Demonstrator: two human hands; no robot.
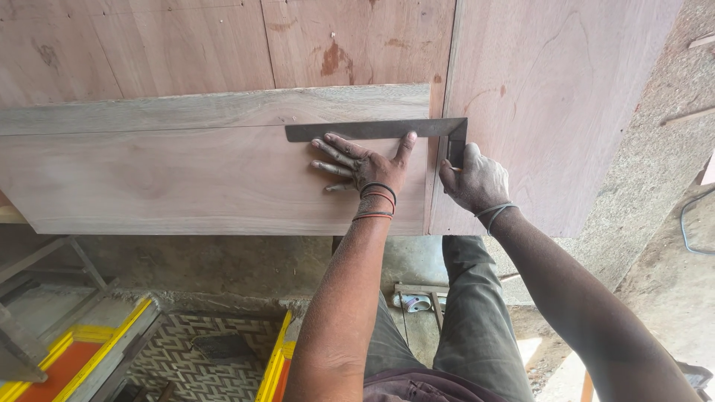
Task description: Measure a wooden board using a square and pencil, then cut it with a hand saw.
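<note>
The dark metal L-shaped square (376, 129) already lies on the pale wooden board (186, 179). The left hand (363, 165) presses flat, fingers spread; the right hand (477, 179) is closed on its short arm. No line shows yet.

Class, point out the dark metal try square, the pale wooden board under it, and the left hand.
Dark metal try square (357, 130), head view, long blade.
Pale wooden board (164, 179), head view, bare face.
Left hand (365, 164), head view, back.
</note>
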